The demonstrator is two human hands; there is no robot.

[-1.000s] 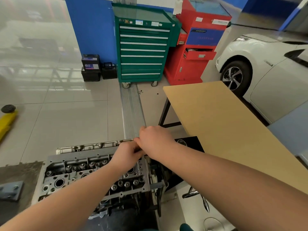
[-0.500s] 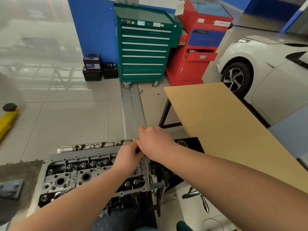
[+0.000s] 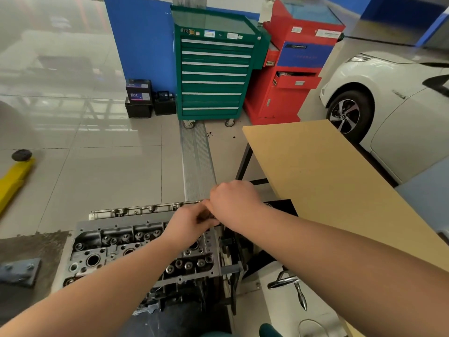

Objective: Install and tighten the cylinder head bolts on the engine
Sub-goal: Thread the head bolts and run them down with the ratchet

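1. Change since the earlier frames: my two hands have stayed together at the far right corner of the cylinder head (image 3: 136, 249), dropping slightly lower over it; nothing else has shifted.
2. Cylinder head: bare metal casting, open face up, on the engine below me. A small dark item (image 3: 202, 217) shows between my hands; it may be a head bolt, but I cannot tell.
3. Left hand (image 3: 188, 226): fingers curled, pinching that dark item over the head's corner.
4. Right hand (image 3: 234, 203): knuckles up, fingers curled downward against the left; what they hold is hidden, so its grip cannot be told.
5. Handling, as a judgement: a steel bolt is stiff, dense and likely oily; take it by the shank near the head and start it upright.
6. Surroundings: wooden table (image 3: 328, 181) to my right, green tool cabinet (image 3: 213, 69) and red cabinet (image 3: 291, 76) beyond, white car (image 3: 401, 105) at far right.
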